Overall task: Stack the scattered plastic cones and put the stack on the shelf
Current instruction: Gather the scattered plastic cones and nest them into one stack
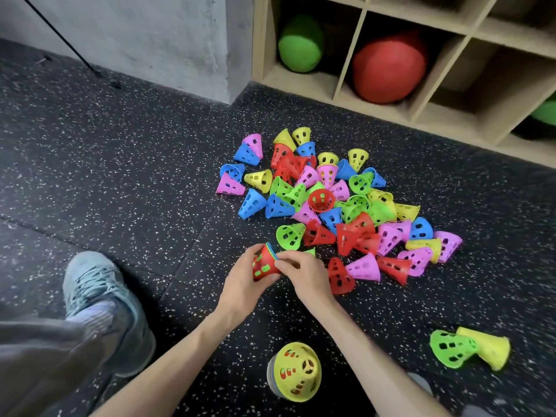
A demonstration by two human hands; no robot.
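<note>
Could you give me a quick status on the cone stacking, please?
Both hands, left and right, gripping a small nested stack, red cone outermost. Big pile loose on floor. Shelf unobstructed.

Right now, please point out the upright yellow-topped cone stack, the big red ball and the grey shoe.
yellow-topped cone stack (296,370): head view, top cone.
big red ball (389,67): head view, front face.
grey shoe (96,284): head view, laces.

Scattered cones (331,203): thin moulded plastic, perforated, smooth with a slight sheen, in red, blue, green, yellow and pink. Nested stack (296,376): the same plastic, yellow outermost. Floor (135,176): black rubber matting with pale flecks, matt and finely grained, seams visible between tiles. Shelf (352,67): pale wood-look board, smooth and matt. Balls, green (301,45) and red (389,70): dull, faintly textured skin. Wall (144,34): rough grey concrete. Shoe (102,299): woven fabric with cloth laces.
</note>
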